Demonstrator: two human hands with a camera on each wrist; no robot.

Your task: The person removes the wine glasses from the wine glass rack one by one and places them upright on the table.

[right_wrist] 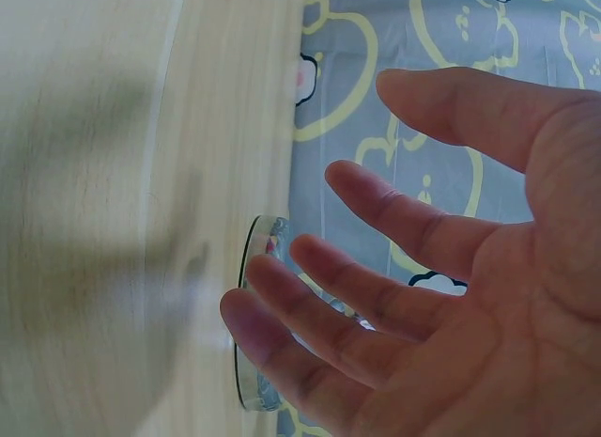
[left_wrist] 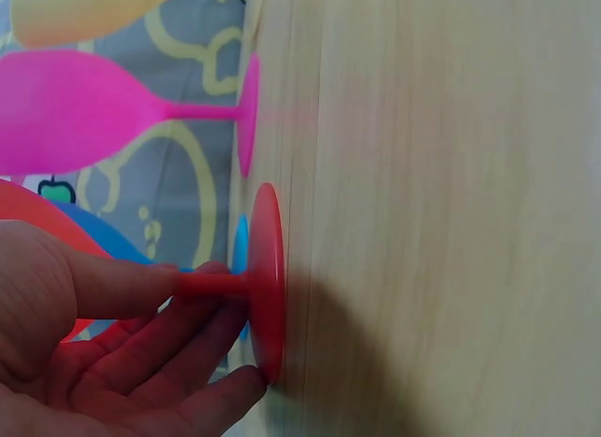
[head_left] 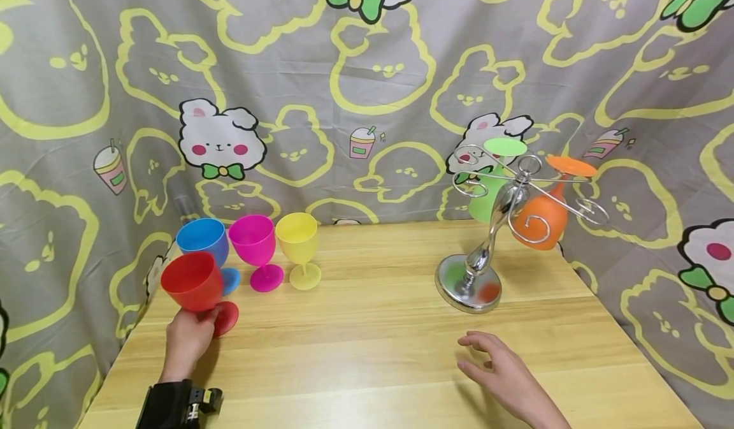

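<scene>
My left hand (head_left: 190,340) pinches the stem of a red plastic goblet (head_left: 192,281) at the left of the table, thumb against the stem in the left wrist view. The goblet's bowl faces up, slightly tilted; whether its foot (left_wrist: 269,282) touches the tabletop I cannot tell. Just behind it stands a blue goblet (head_left: 203,236), partly hidden. Beside that are a magenta goblet (head_left: 253,241) and a yellow goblet (head_left: 297,238), both upright. My right hand (head_left: 497,371) hovers over the table with fingers spread loosely, holding nothing, in front of a chrome goblet stand (head_left: 486,254).
From the stand's wire arms a green goblet (head_left: 485,193) and an orange goblet (head_left: 541,218) hang upside down. A grey patterned curtain (head_left: 309,65) surrounds the wooden table (head_left: 355,340) behind and at both sides. A black wrist device (head_left: 166,405) sits on my left wrist.
</scene>
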